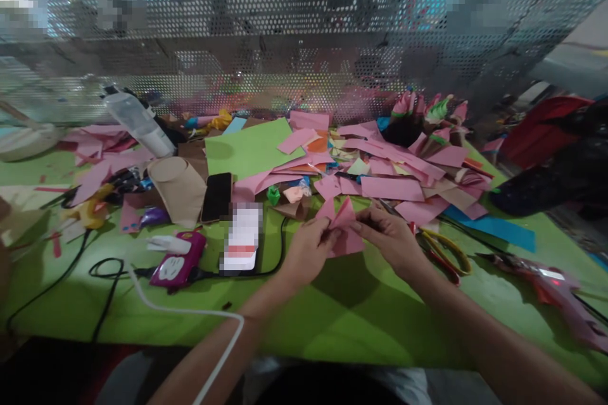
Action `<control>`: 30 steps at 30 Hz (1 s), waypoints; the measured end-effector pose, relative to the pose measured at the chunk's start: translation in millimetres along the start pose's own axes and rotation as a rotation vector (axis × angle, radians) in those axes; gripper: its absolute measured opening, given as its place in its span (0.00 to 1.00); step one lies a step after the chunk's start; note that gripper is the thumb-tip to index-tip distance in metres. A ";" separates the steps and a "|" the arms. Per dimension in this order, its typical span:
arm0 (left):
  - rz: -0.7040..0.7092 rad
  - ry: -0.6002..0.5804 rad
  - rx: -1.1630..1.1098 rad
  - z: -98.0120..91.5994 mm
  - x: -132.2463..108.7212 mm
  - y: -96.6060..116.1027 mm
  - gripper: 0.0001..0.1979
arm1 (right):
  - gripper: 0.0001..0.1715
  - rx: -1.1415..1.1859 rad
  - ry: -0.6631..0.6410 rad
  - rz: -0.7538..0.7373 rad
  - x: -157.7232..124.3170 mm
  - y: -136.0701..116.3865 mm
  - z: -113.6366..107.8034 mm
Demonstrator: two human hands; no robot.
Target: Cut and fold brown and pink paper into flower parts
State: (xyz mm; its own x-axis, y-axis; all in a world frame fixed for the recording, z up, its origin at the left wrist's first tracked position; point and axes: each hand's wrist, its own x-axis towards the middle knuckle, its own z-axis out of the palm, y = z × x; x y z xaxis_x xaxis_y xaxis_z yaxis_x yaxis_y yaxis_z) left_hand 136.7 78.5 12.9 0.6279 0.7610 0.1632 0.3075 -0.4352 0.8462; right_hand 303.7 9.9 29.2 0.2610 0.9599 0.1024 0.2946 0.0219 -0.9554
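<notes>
A folded piece of pink paper (348,242) is held up over the green table's near half, its top edges standing in two points. My left hand (308,247) pinches its left side between thumb and fingers. On the right side, the fingers of my right hand (382,233) are closed on the paper's edge. Just beyond the hands lie many loose pink paper strips (392,188). Yellow-handled scissors (446,252) rest to the right of my right hand.
A pink glue gun (553,285) lies at the right. Left of my hands are a lit phone (242,237), a dark phone (217,197) and a magenta power bank (179,261) with cables. A green sheet (247,150) and a bottle (137,121) lie further back, before a perforated metal screen (304,54).
</notes>
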 end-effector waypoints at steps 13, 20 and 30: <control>0.041 0.074 0.239 1.9 -6.4 -3.7 0.09 | 0.24 -0.302 -0.076 0.072 -10.9 8.1 -5.8; 0.076 -0.007 0.224 -5.7 -16.4 1.0 0.12 | 0.20 -0.342 -0.132 -0.010 -19.7 -4.4 -11.4; 0.174 -0.018 0.192 -6.5 -20.9 -7.7 0.20 | 0.16 -0.302 -0.298 -0.053 -17.8 1.7 -18.2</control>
State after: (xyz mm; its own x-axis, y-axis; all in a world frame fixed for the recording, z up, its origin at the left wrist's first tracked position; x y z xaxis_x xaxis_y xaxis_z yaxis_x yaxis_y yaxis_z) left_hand 116.5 69.0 6.3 0.6951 0.6589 0.2875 0.3227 -0.6434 0.6942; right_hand 316.2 -12.2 30.8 -0.0261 0.9994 0.0225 0.5677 0.0334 -0.8225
